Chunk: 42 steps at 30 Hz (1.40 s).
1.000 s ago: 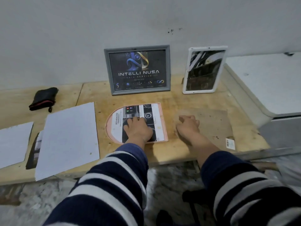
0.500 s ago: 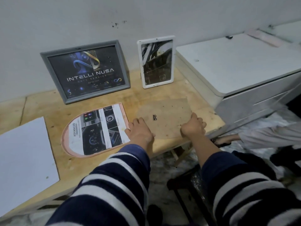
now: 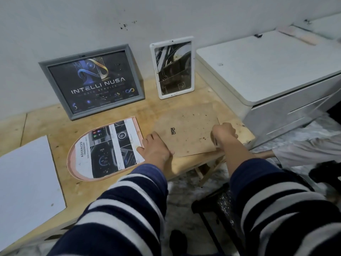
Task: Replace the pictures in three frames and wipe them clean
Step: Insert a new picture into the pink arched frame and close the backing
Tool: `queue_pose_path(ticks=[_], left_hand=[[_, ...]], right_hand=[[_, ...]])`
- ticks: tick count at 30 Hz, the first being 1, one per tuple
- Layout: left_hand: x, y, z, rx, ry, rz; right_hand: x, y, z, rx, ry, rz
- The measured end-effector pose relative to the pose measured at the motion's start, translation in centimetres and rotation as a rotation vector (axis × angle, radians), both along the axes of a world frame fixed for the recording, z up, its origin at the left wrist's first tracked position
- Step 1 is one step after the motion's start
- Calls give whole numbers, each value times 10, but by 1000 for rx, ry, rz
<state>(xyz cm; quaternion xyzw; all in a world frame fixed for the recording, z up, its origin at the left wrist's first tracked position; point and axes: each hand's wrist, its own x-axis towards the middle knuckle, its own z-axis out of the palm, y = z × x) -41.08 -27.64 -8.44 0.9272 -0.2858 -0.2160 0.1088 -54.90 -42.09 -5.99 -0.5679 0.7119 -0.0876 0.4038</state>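
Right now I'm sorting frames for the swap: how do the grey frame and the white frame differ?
The grey frame is wide and landscape; the white frame is narrower and portrait. The grey frame holds a dark poster reading INTELLI NUSA; the white frame's picture is dark streaks without readable text. Both stand upright on the wooden table, leaning against the wall.

A wooden table [image 3: 114, 189] carries everything here. Off to the right, past the right hand, a white cabinet [image 3: 273, 71] stands against the table's end, its flat top marked with a few dark specks. Behind both hands rises a pale wall [image 3: 166, 13] with a cluster of dark spots [image 3: 126, 25]. Below the forearms lies a grey, mottled floor [image 3: 182, 196], and near the right forearm stands a black stool [image 3: 214, 206].
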Motion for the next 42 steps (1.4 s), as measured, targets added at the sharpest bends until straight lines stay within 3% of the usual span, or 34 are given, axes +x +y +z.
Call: queue_pose_path(ticks=[3, 6, 10, 15, 32, 42], left_hand=[[0, 1, 2, -10, 11, 13], [2, 1, 6, -32, 81, 35], [18, -6, 21, -263, 192, 171], [38, 3, 43, -453, 140, 253], [118, 153, 48, -331, -16, 604], [128, 181, 34, -291, -34, 613]], right_hand=[[3, 2, 1, -46, 4, 17], [-1, 10, -4, -47, -242, -33], [-4, 13, 1, -20, -475, -142], [20, 24, 15, 15, -608, -98], [136, 118, 17, 96, -464, 404], [139, 134, 8, 42, -315, 720]])
